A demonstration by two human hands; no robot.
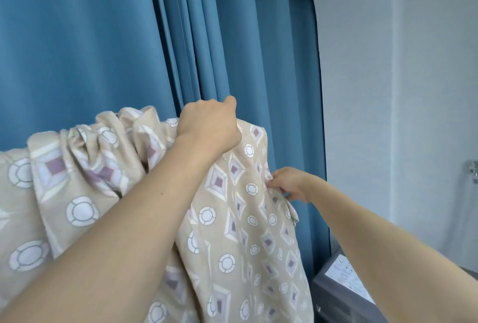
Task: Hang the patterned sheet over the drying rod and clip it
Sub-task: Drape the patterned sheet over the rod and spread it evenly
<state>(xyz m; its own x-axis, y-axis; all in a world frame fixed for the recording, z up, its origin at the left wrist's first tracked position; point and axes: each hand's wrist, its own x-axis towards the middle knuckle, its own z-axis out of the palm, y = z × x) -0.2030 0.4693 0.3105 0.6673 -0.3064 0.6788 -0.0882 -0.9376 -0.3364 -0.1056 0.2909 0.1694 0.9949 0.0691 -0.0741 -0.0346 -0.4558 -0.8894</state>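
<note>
The patterned sheet [232, 222], beige with white circles and purple diamonds, hangs in bunched folds across the lower left and centre of the head view. The rod under it is hidden by the cloth. My left hand [209, 126] is closed on the top fold of the sheet at its high point. Lower and to the right, my right hand [292, 184] pinches the sheet's right edge between its fingers. No clip shows anywhere.
A blue curtain [129, 38] hangs close behind the sheet and fills the left and centre. A pale wall [401, 90] stands at the right. A dark grey box [336, 297] with a white printed label sits at the lower right.
</note>
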